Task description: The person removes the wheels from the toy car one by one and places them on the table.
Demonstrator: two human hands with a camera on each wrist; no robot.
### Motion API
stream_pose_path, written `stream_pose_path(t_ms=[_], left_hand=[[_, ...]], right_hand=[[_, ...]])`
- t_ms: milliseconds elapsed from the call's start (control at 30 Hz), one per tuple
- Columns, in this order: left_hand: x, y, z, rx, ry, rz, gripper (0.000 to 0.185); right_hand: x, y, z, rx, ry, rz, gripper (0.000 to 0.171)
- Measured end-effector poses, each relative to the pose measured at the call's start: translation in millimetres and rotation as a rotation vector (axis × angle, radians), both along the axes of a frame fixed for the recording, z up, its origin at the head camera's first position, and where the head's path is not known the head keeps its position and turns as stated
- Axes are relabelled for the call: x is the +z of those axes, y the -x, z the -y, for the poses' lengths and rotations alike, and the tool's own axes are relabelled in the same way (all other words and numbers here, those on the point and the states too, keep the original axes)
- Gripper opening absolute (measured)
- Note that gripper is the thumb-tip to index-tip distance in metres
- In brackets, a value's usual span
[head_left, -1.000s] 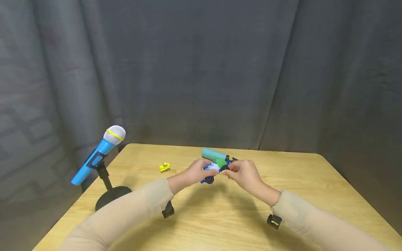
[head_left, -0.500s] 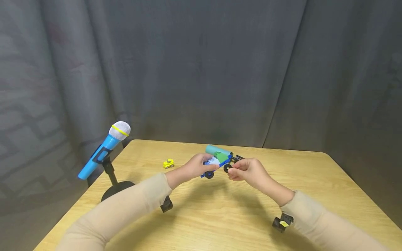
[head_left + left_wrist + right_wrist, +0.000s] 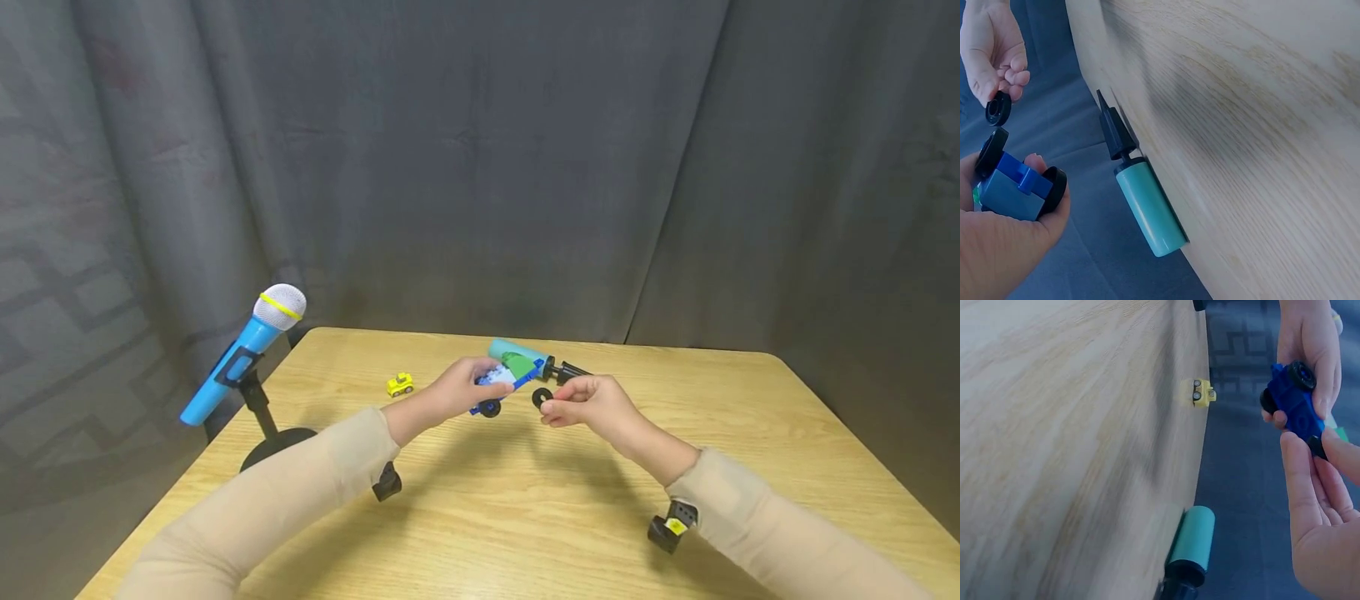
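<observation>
Fingers of the right hand (image 3: 592, 402) pinch a small black wheel (image 3: 542, 398) just off the blue brick toy car (image 3: 504, 385) gripped by the left hand (image 3: 457, 388), so I'd guess the wheel-pulling step is done and next comes setting it down on the desk (image 3: 525, 517).

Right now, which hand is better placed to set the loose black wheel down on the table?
Probably the right hand: it pinches the loose black wheel, clear of the blue toy car. The left hand grips that car, so it is occupied.
</observation>
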State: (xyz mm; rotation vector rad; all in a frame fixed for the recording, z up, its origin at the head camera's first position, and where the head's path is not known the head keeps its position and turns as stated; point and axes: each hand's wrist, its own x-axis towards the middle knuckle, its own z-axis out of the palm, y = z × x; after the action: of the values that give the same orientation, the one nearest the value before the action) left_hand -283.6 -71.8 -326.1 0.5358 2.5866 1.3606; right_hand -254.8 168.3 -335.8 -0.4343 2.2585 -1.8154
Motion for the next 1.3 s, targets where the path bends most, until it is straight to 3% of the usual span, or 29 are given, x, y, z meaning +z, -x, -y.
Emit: stream_pose_path(t_ms=[233,533,733,1300], left_hand=[[0.6,-4.0,2.9,0.014,-0.005,0.02,0.054],[0.3,-2.1,4.9,0.01,0.002,0.014,0.057],[1.5,0.4,4.5,-0.001,-0.014,0.009,0.057],[-9.2,7.8,3.3,0.026,-0.054,0.046,0.056]], right_hand=[[-4.6,6.6,-7.8,-0.041,0.058,0.048,0.026],[-18.8,7.6,-11.2,-0.019,0.079,0.124,0.036],[-29.2,-1.2,-4.7,0.011,0.079,0.223,0.034],[-50.3,-33.2,37.2,0.073,0.009,0.357,0.023]])
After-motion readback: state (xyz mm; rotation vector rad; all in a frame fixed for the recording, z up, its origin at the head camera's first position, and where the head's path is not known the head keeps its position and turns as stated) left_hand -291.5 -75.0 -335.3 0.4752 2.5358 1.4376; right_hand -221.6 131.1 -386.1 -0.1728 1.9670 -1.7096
